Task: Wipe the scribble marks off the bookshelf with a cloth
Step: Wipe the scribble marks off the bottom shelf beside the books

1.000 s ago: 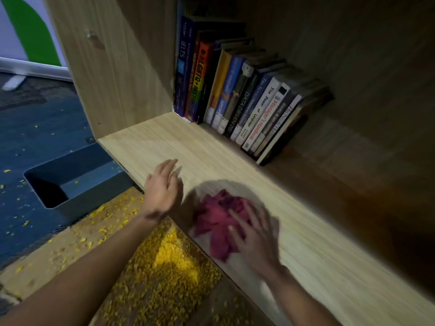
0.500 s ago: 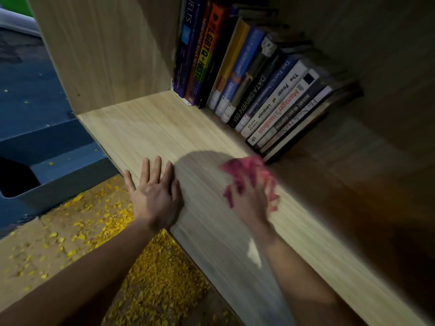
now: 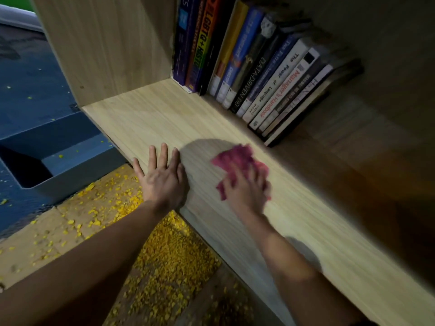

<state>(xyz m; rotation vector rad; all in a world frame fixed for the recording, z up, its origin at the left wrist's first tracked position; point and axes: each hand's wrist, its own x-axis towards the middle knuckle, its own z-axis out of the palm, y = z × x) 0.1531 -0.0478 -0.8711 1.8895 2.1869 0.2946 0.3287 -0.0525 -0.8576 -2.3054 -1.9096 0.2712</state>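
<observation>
Since one second ago, the right hand (image 3: 247,191) and the magenta cloth (image 3: 235,158) have travelled from the front edge of the bookshelf board (image 3: 153,118) inward toward the row of books (image 3: 259,74), and the left hand (image 3: 162,182) has gone from a loose, raised pose to lying flat on the board. At present the right hand presses the cloth onto the board with fingers extended over it; motion blur softens the outline. The cloth lies partly under those fingers, with its free bulk projecting from the hand toward 11 to 12 o'clock. It is near the lowest leaning book, which lies at 1 o'clock from the cloth, but it is not touching. The left hand is open, palm down, fingers straight and pointing to 12 o'clock, with the wrist over the front edge. It lies at 9 o'clock from the right hand, clear of the cloth, and acts as a brace. The right hand is therefore the working hand and the nearer one to the cloth. The board's long axis and grain run along a 10:30 to 4:30 line, so wiping strokes are best judged along that line. No scribble marks can be made out on the lit board, and the area toward 3 o'clock is in deep shadow and cannot be checked. A blue bin (image 3: 70,147) and yellow flakes (image 3: 169,262) lie on the floor at 8 to 9 o'clock.
</observation>
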